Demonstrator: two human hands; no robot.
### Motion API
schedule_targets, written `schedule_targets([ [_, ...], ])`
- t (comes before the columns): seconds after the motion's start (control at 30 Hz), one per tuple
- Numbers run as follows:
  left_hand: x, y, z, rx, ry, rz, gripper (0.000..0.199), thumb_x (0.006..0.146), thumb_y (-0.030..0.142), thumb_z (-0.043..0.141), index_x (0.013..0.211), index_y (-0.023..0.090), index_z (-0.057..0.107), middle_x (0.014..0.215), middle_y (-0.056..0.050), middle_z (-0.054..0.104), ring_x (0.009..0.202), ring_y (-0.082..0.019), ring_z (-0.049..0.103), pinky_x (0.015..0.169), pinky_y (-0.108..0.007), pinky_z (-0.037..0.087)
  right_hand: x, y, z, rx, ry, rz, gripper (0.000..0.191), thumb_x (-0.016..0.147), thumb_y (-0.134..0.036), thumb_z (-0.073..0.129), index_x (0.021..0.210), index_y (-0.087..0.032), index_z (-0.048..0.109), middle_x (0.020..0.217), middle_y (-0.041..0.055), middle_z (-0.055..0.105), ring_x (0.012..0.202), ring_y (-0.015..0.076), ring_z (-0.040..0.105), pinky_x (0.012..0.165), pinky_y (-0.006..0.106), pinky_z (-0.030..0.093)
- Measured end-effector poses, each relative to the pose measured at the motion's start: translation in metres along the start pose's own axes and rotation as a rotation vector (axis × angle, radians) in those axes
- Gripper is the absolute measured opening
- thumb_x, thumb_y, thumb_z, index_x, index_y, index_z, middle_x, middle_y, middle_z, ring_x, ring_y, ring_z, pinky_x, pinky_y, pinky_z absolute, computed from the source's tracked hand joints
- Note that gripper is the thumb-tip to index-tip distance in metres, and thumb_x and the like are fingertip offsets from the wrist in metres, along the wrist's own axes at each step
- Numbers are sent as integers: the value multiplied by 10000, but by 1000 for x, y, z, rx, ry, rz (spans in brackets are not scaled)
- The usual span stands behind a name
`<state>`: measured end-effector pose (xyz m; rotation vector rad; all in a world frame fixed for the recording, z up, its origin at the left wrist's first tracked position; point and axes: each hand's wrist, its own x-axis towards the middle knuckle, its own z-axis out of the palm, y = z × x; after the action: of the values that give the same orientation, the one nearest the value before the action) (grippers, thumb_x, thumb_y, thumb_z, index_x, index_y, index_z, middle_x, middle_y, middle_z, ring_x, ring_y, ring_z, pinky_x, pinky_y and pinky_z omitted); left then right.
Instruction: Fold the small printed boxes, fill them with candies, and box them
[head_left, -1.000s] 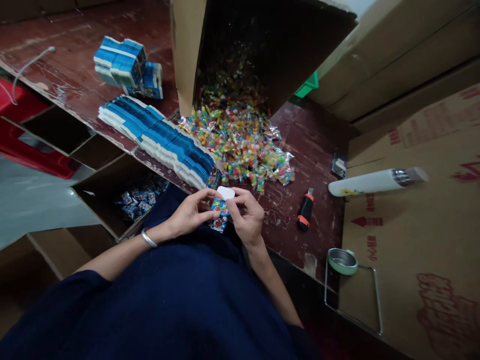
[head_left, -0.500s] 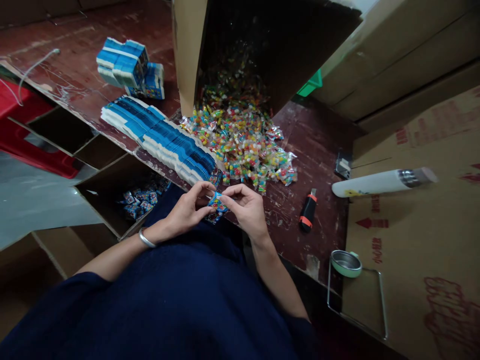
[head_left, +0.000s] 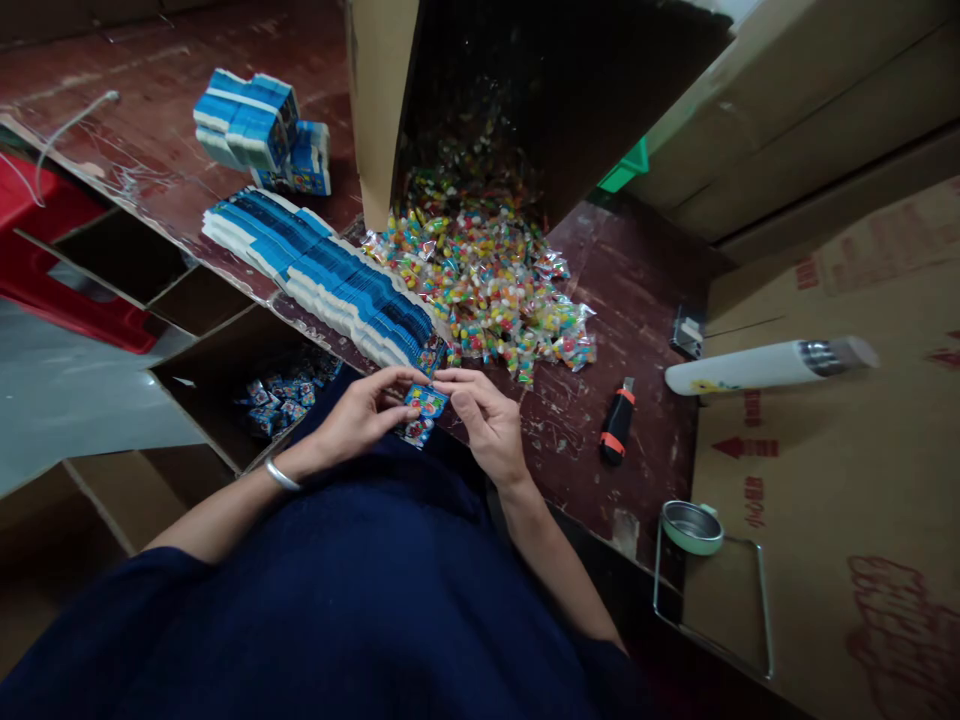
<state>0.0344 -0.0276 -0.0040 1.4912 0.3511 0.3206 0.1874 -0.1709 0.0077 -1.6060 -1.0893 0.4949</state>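
At the table's front edge, a small blue printed packet (head_left: 426, 402) is between both hands. My left hand (head_left: 367, 408) pinches its left side, with a silver bangle on the wrist. My right hand (head_left: 489, 420) has its fingertips closed on the packet's upper right edge. A long row of stacked blue and white packets (head_left: 322, 275) lies just beyond, its near end by my fingertips. Behind my right hand spreads a heap of small clear bags of colourful candy (head_left: 495, 290), coming out of a tipped cardboard box (head_left: 381, 120).
Bundled blue packets (head_left: 251, 120) stand at the back left. A black and orange cutter (head_left: 617, 425) and a white bottle (head_left: 750, 367) are to the right. Below the left edge, an open box (head_left: 202, 400) holds finished-looking small packets (head_left: 281, 400). A metal cup (head_left: 691, 527) sits lower right.
The packet now lies flatter and slightly lower left, with its printed face showing more. My left hand has moved a little left, and my right fingers have shifted onto the packet's top edge.
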Motion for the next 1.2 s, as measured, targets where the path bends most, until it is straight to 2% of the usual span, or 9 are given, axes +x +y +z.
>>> schedule_targets([
  [0.13, -4, 16, -63, 439, -93, -22, 292, 897, 293, 667, 1178, 215, 680, 1099, -59, 751, 854, -181, 707, 781, -282, 573, 0, 28, 2, -278, 17, -17, 469, 879, -429, 769, 1302, -267, 648, 1309, 96, 686, 1233, 284, 630, 997, 447, 581],
  [0.23, -11, 19, -100, 791, -12, -51, 288, 872, 329, 683, 1144, 242, 719, 1097, -60, 765, 951, -234, 699, 868, -330, 553, 1, 48, 9, -508, -30, -86, 454, 835, -370, 821, 1238, -239, 657, 1240, 112, 713, 1222, 318, 620, 1062, 507, 533],
  [0.3, -13, 17, -106, 845, 48, -65, 338, 858, 360, 699, 1171, 232, 714, 1138, -80, 758, 1002, -256, 696, 905, -355, 545, 2, 56, 14, -587, -27, -125, 392, 843, -332, 812, 1190, -224, 665, 1178, 116, 731, 1171, 320, 638, 1027, 495, 545],
  [0.6, 7, -7, -43, 159, -61, -144, 300, 879, 459, 720, 861, 160, 699, 875, -56, 755, 825, -183, 693, 751, -285, 549, -3, 60, 15, -699, 72, -276, 129, 926, -151, 590, 930, -231, 692, 960, 79, 776, 935, 241, 710, 860, 393, 579],
  [0.73, 12, -16, -13, -349, -59, -303, 451, 822, 567, 779, 863, 136, 653, 1004, -121, 776, 917, -212, 756, 800, -312, 590, -14, 48, 14, -645, 267, -433, 180, 879, -94, 623, 922, -259, 680, 1019, 71, 793, 968, 243, 730, 887, 423, 597],
  [0.87, 19, -15, 2, -677, -21, -336, 472, 835, 568, 776, 951, 125, 662, 1074, -162, 776, 996, -255, 767, 891, -384, 602, -29, 30, 20, -569, 180, -518, 237, 876, -75, 642, 952, -294, 694, 1070, 42, 798, 1020, 229, 746, 889, 411, 620],
  [1.0, 21, -13, -3, -726, -27, -294, 498, 774, 457, 864, 1126, 156, 681, 1187, -163, 761, 1050, -267, 760, 897, -367, 603, -33, 18, 20, -425, -19, -428, 189, 911, -190, 675, 1060, -305, 700, 1103, 44, 789, 1057, 246, 747, 909, 434, 632],
  [1.07, 19, -11, -8, -667, -113, -269, 565, 713, 397, 916, 1180, 173, 692, 1213, -154, 756, 1068, -262, 753, 924, -349, 588, -28, 12, 14, -330, -50, -330, 380, 906, -311, 723, 1276, -288, 637, 1130, 69, 774, 1018, 251, 750, 887, 426, 636],
  [1.2, 14, -3, -11, -490, -291, -245, 555, 667, 355, 937, 1153, 166, 747, 1126, -124, 780, 1062, -254, 743, 976, -354, 548, -16, 1, 1, -227, -143, -137, 577, 901, -404, 738, 1420, -270, 526, 854, -5, 737, 679, 167, 696, 683, 310, 597],
])
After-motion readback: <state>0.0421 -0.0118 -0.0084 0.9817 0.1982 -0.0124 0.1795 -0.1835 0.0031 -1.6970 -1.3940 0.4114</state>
